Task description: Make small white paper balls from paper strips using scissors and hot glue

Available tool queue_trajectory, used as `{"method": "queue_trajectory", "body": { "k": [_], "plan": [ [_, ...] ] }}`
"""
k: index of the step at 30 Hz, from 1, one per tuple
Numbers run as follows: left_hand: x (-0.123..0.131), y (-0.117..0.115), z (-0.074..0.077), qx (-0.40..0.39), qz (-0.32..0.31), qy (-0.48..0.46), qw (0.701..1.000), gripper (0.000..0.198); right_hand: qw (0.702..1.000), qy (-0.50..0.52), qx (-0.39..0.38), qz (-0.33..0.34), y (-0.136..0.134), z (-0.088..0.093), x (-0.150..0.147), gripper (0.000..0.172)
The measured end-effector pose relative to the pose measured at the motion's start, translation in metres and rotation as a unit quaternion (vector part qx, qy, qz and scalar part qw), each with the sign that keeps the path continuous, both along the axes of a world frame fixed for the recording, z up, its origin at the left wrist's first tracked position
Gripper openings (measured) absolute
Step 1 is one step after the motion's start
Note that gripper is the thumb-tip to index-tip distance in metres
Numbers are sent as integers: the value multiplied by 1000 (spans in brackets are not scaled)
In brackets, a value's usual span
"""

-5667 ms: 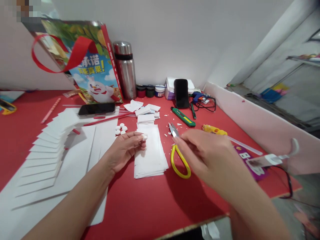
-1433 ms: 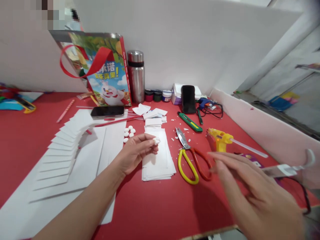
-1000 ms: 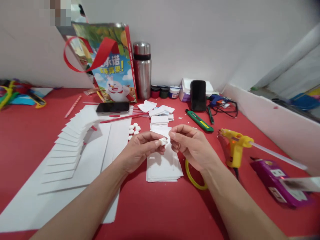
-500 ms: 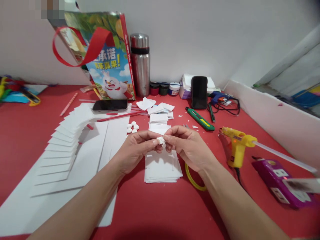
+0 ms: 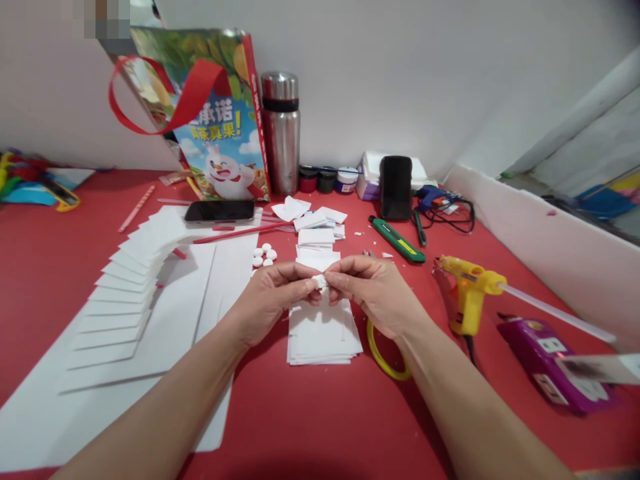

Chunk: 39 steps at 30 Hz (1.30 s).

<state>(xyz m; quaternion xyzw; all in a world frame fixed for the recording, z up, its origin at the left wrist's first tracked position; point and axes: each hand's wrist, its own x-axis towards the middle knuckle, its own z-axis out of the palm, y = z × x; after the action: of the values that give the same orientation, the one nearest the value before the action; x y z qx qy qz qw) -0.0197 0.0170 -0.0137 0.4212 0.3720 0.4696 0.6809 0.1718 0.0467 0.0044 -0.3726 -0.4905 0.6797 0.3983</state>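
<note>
Between the fingertips of my left hand (image 5: 283, 293) and my right hand (image 5: 367, 290) is a small crumpled white piece (image 5: 320, 282); whether it is paper or clay I cannot make out. Both hands pinch it, thumbs on top, just above a stack of white cards (image 5: 323, 337). Several round white pellets (image 5: 264, 255) lie beyond my left hand. A yellow ring (image 5: 383, 360), perhaps a tape roll, is partly hidden under my right wrist. Farther back, folded white paper pieces (image 5: 316, 237) sit in a pile.
At left, fanned white steps (image 5: 117, 293) stand on a white sheet (image 5: 30, 427). A yellow glue gun (image 5: 470, 293), purple box (image 5: 555, 360) and green cutter (image 5: 397, 239) lie right. A phone (image 5: 220, 211), bag (image 5: 220, 127), steel flask (image 5: 281, 133) and paint jars (image 5: 327, 180) are behind.
My hands stay pinched on the small white piece with barely any shift. The view has swung slightly, so things on the right appear a little farther left.
</note>
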Motion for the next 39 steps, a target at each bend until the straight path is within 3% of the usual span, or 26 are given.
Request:
{"method": "queue_trajectory", "body": {
  "k": [14,31,39],
  "plan": [
    [-1,1,-2,-3,-8,21,1000,12,1000,-24,-15,6,1,0,2,13],
    [2,1,-1,-21,1,50,999,13,986,-146,79,-17,-2,8,1,18],
    [2,1,-1,-27,11,45,999,14,984,-149,90,-23,-3,9,-2,18]
  ]
}}
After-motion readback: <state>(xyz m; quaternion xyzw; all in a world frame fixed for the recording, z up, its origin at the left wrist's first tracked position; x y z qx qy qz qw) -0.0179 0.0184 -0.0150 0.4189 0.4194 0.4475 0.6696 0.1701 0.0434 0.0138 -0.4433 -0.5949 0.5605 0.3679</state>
